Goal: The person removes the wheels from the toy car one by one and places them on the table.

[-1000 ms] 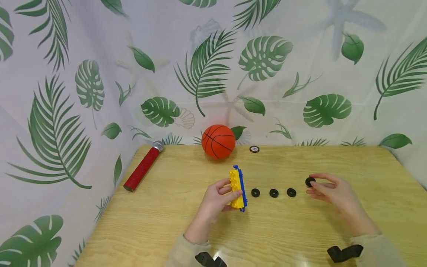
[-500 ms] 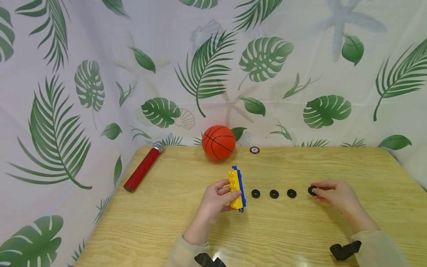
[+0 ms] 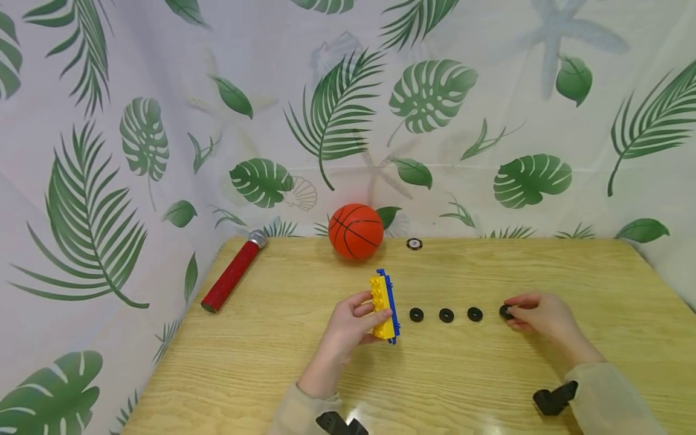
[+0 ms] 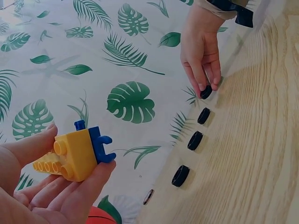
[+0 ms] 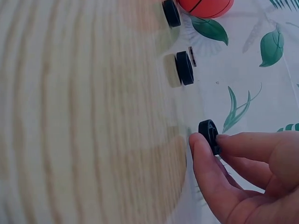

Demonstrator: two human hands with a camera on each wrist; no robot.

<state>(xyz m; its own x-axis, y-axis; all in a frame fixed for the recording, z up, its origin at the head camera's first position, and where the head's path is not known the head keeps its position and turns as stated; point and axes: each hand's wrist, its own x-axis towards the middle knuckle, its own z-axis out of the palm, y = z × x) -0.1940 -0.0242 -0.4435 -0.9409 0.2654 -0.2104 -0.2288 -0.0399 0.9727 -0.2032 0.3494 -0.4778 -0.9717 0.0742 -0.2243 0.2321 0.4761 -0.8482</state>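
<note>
In my left hand I hold a yellow studded toy brick fitted to a blue toy car base, tipped on its side above the table. The left wrist view shows small blue hooks jutting from the base. My right hand pinches a small black toy tyre between thumb and fingers, low at the tabletop. Left of it lie three similar tyres, a near one, a middle one and a far one, spaced in a row between my hands.
An orange-red toy basketball stands at the back of the wooden table, with a round black-and-white chip beside it. A red toy microphone lies at the left edge. Leaf-print cloth hangs behind and at the left.
My right hand has lowered its tyre to the tabletop, in line with the other tyres. My left hand stays nearly in place with the yellow brick and blue base.
</note>
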